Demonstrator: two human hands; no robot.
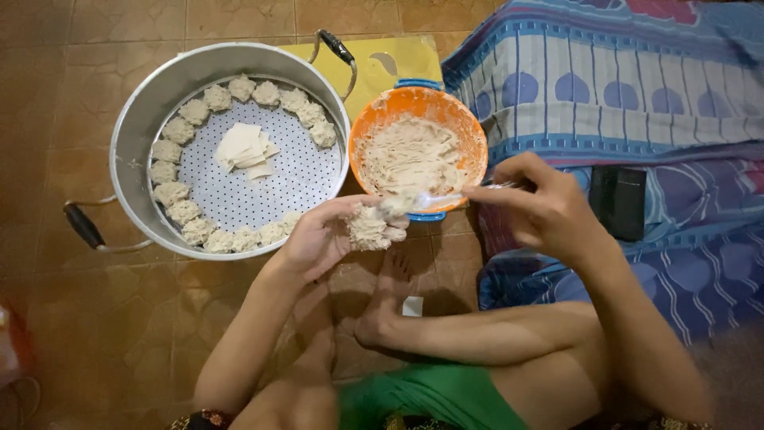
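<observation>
My left hand cups a half-filled dumpling; my right hand pinches a spoon over it. Beyond, on brown floor tiles, sit the orange filling bowl and steamer pot.

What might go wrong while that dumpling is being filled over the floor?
Filling could drop from the spoon or from the dumpling in the left hand onto the tiled floor. The orange bowl sits close to the right hand, so a nudge might tip it.
</observation>
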